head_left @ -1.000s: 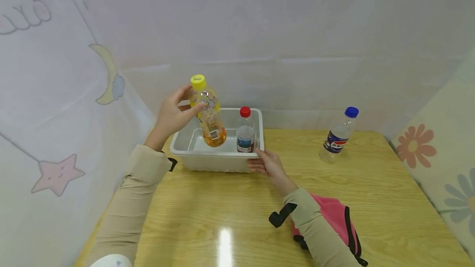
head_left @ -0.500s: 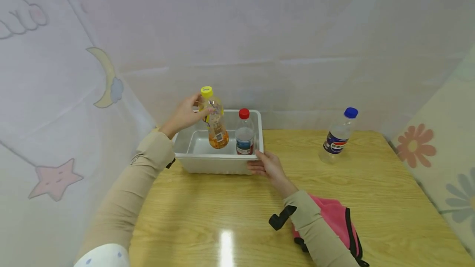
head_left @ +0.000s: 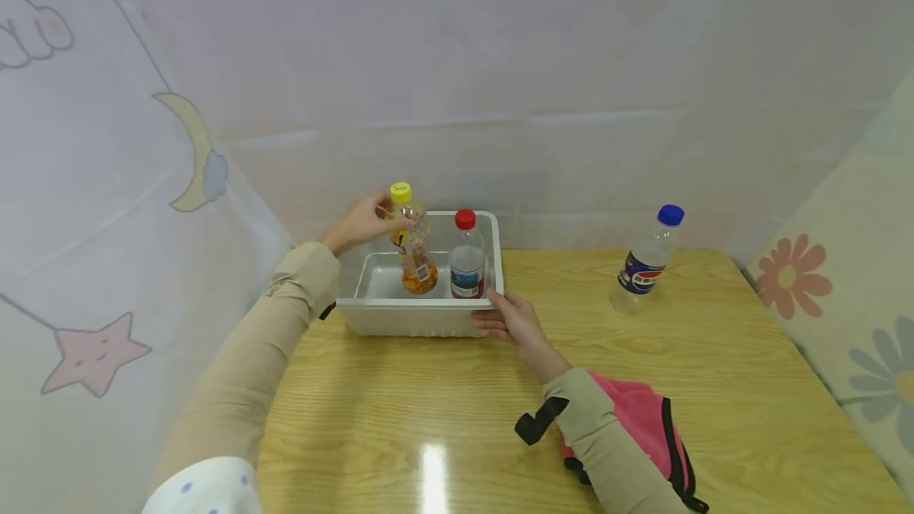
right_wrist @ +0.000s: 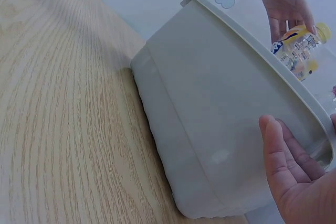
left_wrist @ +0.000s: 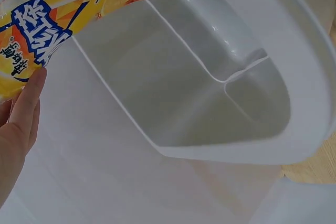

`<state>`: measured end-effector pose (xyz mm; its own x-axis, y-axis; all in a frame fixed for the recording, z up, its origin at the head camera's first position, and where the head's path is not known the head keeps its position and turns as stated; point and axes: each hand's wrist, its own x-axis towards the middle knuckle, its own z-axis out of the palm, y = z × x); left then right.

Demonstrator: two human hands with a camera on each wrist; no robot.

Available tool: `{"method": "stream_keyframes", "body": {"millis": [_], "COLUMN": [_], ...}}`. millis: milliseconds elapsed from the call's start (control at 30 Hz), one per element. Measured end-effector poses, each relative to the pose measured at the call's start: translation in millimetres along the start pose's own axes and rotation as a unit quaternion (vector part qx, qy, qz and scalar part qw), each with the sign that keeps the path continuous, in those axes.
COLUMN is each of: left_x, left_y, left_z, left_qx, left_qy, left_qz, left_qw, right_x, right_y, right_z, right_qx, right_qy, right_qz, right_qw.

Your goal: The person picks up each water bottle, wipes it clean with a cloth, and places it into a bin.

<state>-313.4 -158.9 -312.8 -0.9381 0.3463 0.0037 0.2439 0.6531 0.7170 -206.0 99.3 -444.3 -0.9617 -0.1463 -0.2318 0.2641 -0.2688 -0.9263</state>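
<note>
The left hand (head_left: 360,222) is gripping the yellow-cap bottle (head_left: 417,258) up near the top, thumb on 1 side and fingers on the other. That bottle is hanging or standing cap-up inside the white tub (head_left: 407,320), orange showing low down; can't really tell if its base is touching the tub floor. The right hand (head_left: 516,325) is pinching the tub's near right corner, thumb at the rim, fingers lying along the outer wall. A red-cap bottle (head_left: 467,266) is standing inside too, just right of the 1st. A blue-cap bottle (head_left: 644,266) is standing well apart on the table (head_left: 400,403), and a pink cloth (head_left: 635,417) is lying by the right sleeve (head_left: 607,443).
</note>
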Motion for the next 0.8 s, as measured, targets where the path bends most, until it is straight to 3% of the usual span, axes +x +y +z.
{"method": "stream_keyframes", "body": {"millis": [233, 500, 800], "left_x": [5.0, 17.3, 18.3], "left_y": [-0.2, -7.0, -13.8], "left_z": [12.4, 33.1, 42.7], "left_qx": [0.011, 0.038, 0.042], "left_qy": [-0.020, -0.028, -0.027], "left_qz": [-0.023, -0.005, -0.013], "left_qw": [0.9995, 0.9989, 0.9987], "right_x": [-1.0, -3.2, -3.2], "right_y": [-1.3, -3.2, -2.6], "right_z": [-1.1, -1.8, -2.1], "right_qx": [-0.003, 0.004, 0.006], "right_qy": [0.002, 0.012, 0.016], "right_qz": [0.006, 0.006, 0.011], "right_qw": [1.0000, 0.9999, 0.9998]}}
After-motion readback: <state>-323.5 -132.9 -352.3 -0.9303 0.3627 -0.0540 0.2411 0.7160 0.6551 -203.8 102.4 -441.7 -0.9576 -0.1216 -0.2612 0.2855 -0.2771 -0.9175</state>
